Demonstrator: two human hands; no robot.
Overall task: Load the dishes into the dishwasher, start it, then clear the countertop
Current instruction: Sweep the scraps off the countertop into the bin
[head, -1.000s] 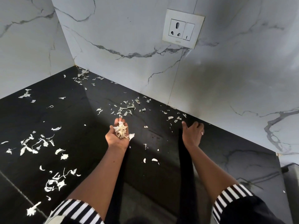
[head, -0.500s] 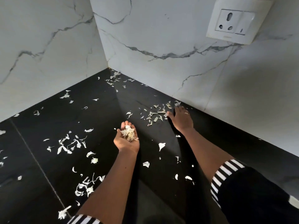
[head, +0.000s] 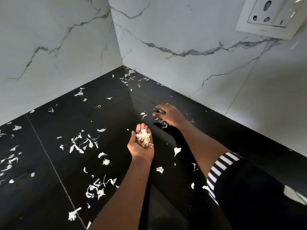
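Mostly at nine o'clock, white peelings (head: 83, 145) litter the black countertop (head: 41, 188). Dead centre, the left hand (head: 140, 146) lies palm up, fingers half curled round a heap of scraps (head: 144, 139). At its one o'clock the right hand (head: 170, 114) (blurred) hovers palm down, fingers spread, gripping nothing.

Black countertop (head: 49, 196); white scraps (head: 79, 144); grey-veined white wall (head: 182, 39); black-white striped cuff (head: 219, 166).

The countertop (head: 49, 205) is polished black stone, glossy and mirror-smooth. The walls (head: 182, 30) are sleek white marble-look tile. The scraps (head: 177, 150) look thin and papery. The socket plate (head: 269, 15) is shiny white plastic.
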